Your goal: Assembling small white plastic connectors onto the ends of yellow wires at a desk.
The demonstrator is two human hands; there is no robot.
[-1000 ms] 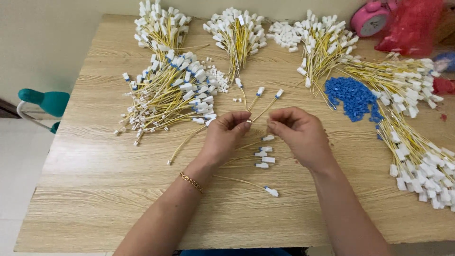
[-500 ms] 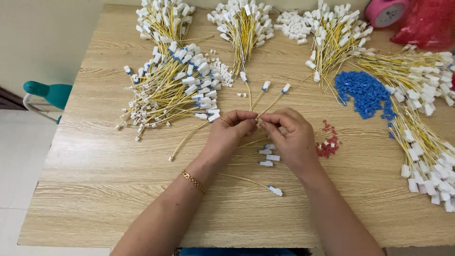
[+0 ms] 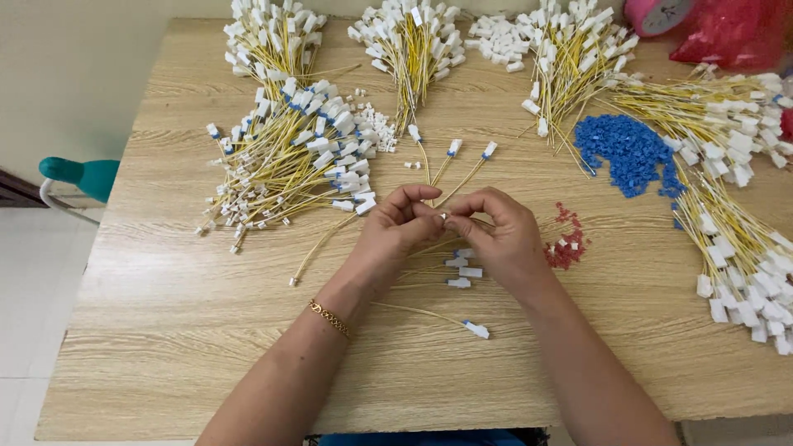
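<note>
My left hand (image 3: 395, 233) and my right hand (image 3: 498, 235) meet fingertip to fingertip over the middle of the wooden table (image 3: 165, 330). Together they pinch the near ends of a few thin yellow wires (image 3: 462, 177) whose far ends carry white-and-blue connectors. A small pale piece sits between the fingertips; I cannot tell which hand grips it. Below the hands lie loose white connectors (image 3: 462, 271) and one more yellow wire with a connector (image 3: 477, 329). A gold bracelet is on my left wrist.
Bundles of yellow wires with white connectors lie at the left (image 3: 289, 157), along the back (image 3: 413, 37) and down the right side (image 3: 735, 239). A heap of blue pieces (image 3: 624, 149), a small red pile (image 3: 566, 244), a red bag (image 3: 731, 29) and a teal chair (image 3: 83, 175) are nearby.
The hands have drawn closer together and shifted slightly back. The view has moved, so the red pile beside my right hand now shows.
</note>
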